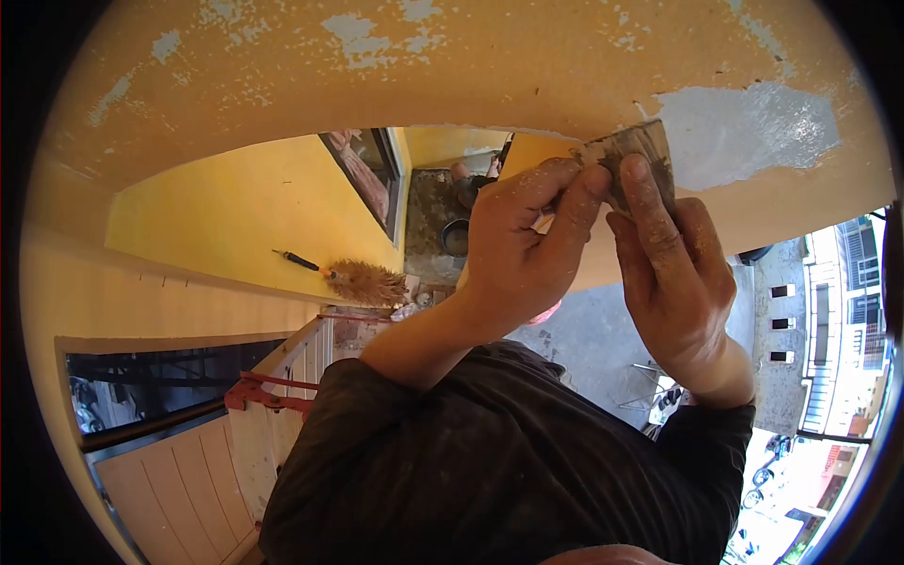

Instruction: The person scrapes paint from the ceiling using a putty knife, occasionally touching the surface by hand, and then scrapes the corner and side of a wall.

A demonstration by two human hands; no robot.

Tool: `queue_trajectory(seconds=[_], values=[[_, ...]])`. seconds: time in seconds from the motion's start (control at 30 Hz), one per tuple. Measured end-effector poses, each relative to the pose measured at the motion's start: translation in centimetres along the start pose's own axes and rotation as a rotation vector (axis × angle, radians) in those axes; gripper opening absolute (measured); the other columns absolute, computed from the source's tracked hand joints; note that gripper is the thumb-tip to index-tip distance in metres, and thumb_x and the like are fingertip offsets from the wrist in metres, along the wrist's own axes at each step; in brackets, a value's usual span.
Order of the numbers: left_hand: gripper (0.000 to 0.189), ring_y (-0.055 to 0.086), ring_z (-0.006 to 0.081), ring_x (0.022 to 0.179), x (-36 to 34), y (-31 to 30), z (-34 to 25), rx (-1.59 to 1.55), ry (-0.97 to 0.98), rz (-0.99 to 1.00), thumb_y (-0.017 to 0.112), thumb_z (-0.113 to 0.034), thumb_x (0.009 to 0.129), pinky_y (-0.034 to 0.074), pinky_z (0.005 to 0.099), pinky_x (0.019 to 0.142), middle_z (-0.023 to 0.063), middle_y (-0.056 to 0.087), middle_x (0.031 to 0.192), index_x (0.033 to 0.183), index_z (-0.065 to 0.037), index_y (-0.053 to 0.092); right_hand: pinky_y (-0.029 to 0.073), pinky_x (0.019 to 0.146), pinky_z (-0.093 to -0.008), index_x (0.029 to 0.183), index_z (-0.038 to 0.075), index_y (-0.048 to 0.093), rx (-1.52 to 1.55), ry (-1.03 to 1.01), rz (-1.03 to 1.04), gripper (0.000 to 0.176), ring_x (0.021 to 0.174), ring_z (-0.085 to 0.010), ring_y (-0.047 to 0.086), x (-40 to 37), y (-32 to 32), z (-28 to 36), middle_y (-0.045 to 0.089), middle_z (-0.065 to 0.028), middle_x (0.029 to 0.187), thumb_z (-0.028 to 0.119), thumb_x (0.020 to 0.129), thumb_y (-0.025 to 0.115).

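Observation:
My right hand (673,273) grips a flat, stained putty scraper (654,141), its index finger stretched along the blade's face. The blade's far edge is at the peeling yellow wall surface (527,85), just left of a smooth grey-white patch (753,132). Beside it, my left hand (532,235) is closed in a pinch, thumb and index finger together at the blade's left edge. Whether those fingertips hold the blade or some small bit on it is hidden. White dust speckles both hands.
A feather duster (363,281) lies at the left by the yellow wall. Below are a red metal bracket (268,391) and a white ladder-like frame (292,363). A dark bucket (455,237) stands on the floor far down, near another person's foot (461,179).

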State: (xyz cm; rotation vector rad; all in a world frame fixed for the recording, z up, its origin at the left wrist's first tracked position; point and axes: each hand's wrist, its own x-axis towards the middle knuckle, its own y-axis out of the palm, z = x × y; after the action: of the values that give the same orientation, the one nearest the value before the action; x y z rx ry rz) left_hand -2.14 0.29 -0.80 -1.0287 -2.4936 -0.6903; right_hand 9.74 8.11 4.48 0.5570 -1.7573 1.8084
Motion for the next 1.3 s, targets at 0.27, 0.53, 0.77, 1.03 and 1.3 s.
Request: queue_trajectory(seconds=[0.27, 0.53, 0.77, 1.03, 1.3], values=[[0.019, 0.047, 0.0101, 0.048, 0.2, 0.0, 0.1, 0.038, 0.048, 0.002, 0.058, -0.011, 0.089, 0.037, 0.0245, 0.047, 0.0082, 0.05, 0.055, 0.077, 0.002, 0.059, 0.046, 0.053, -0.0269, 0.123, 0.0, 0.055, 0.024, -0.056, -0.054, 0.046, 0.062, -0.0148, 0.053, 0.3, 0.6, -0.5, 0.054, -0.0081, 0.074, -0.005, 0.079, 0.066], [0.023, 0.047, 0.0045, 0.052, 0.4, -0.7, -1.0, 0.017, 0.019, -0.003, 0.055, -0.018, 0.093, 0.037, 0.0201, 0.049, 0.0, 0.052, 0.056, 0.085, 0.002, 0.063, 0.046, 0.054, -0.0263, 0.121, 0.0, 0.057, -0.015, -0.066, 0.011, 0.046, 0.061, -0.0154, 0.053, 1.6, -0.4, 0.4, 0.055, -0.0087, 0.073, -0.005, 0.077, 0.068], [0.022, 0.051, 0.004, 0.053, 0.2, -0.3, -0.2, 0.064, 0.04, 0.008, 0.057, -0.019, 0.092, 0.038, 0.0193, 0.05, 0.0011, 0.055, 0.057, 0.084, 0.001, 0.064, 0.048, 0.052, -0.0315, 0.123, 0.006, 0.057, -0.027, -0.067, -0.041, 0.051, 0.06, -0.0168, 0.056, 0.9, 0.2, -0.4, 0.05, -0.0064, 0.071, -0.004, 0.074, 0.069], [0.025, 0.051, 0.0041, 0.054, 0.0, -0.3, -0.6, 0.132, -0.01, 0.06, 0.057, -0.02, 0.092, 0.038, 0.019, 0.05, 0.0003, 0.057, 0.061, 0.083, 0.002, 0.064, 0.046, 0.049, -0.0326, 0.123, 0.006, 0.057, -0.022, -0.091, -0.089, 0.052, 0.056, -0.0168, 0.053, 1.0, 0.4, -0.4, 0.047, -0.0059, 0.07, -0.004, 0.074, 0.069], [0.019, 0.041, 0.0079, 0.048, 0.0, 0.1, -0.7, 0.098, -0.011, 0.018, 0.058, -0.014, 0.09, 0.033, 0.0254, 0.045, 0.0075, 0.049, 0.054, 0.079, 0.001, 0.06, 0.045, 0.048, -0.0329, 0.123, 0.007, 0.057, -0.067, -0.118, -0.064, 0.052, 0.054, -0.0169, 0.052, 0.9, -0.2, -0.8, 0.046, -0.0058, 0.069, -0.003, 0.074, 0.069]])
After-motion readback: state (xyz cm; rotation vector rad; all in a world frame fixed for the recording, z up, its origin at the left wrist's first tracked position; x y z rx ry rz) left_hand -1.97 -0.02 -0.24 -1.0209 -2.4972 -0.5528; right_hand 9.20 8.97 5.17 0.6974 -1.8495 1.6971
